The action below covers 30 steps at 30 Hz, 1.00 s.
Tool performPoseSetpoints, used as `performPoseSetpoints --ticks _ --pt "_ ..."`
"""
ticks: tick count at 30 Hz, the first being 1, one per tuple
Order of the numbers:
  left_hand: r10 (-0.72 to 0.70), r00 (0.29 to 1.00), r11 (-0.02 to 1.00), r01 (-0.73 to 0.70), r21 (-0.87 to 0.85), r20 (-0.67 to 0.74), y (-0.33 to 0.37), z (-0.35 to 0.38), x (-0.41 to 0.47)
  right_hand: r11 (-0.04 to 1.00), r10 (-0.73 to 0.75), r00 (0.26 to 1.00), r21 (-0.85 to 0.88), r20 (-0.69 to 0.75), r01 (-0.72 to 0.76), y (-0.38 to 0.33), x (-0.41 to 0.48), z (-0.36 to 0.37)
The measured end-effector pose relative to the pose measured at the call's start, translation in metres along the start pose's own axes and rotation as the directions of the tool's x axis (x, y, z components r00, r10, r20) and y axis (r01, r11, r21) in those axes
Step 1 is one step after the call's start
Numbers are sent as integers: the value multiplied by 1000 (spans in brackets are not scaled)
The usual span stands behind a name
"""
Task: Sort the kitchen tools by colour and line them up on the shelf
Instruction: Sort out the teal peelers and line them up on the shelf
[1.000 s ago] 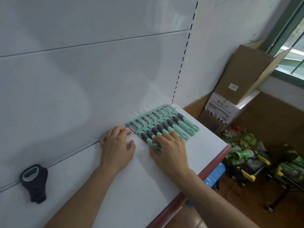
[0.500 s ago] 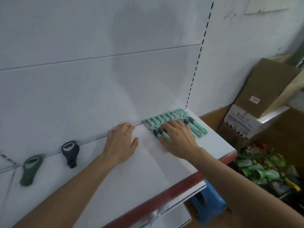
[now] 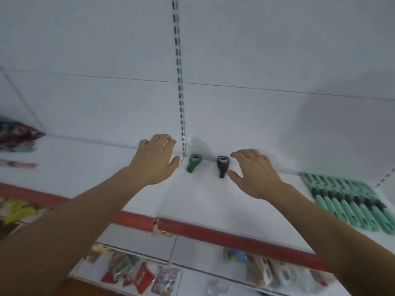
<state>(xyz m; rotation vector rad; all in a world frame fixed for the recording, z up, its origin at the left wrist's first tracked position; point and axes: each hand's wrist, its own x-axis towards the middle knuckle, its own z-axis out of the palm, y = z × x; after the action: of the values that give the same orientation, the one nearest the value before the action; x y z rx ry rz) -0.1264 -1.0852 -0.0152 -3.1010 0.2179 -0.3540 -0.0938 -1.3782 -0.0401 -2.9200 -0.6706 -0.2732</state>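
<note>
Two small tools lie at the back of the shelf (image 3: 203,201): a green tool (image 3: 193,163) just at three o'clock from the left hand (image 3: 155,160), and a black tool (image 3: 222,166) just at nine o'clock from the right hand (image 3: 255,173). Both hands are spread and relaxed, gripping nothing. A row of mint peelers (image 3: 350,204) sits well apart at four o'clock. I would pinch each tool by its narrow handle, keep the colours apart, and set the heads flush to the back wall.
</note>
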Motion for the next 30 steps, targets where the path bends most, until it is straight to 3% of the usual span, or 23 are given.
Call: performPoseSetpoints --ticks 6,11,19,30 --pt "-321 947 940 321 112 -17 -151 -27 -103 962 -273 962 17 11 272 -149 60 9" --pt "-486 873 862 485 146 -26 -275 -45 -186 904 -425 905 58 -3 425 -296 110 21" --pt "-628 778 764 617 186 -4 -462 -76 -291 779 -616 788 162 10 606 -545 174 45" --pt "-732 678 679 715 165 75 -664 -63 -340 709 -701 713 154 39 688 -750 290 94"
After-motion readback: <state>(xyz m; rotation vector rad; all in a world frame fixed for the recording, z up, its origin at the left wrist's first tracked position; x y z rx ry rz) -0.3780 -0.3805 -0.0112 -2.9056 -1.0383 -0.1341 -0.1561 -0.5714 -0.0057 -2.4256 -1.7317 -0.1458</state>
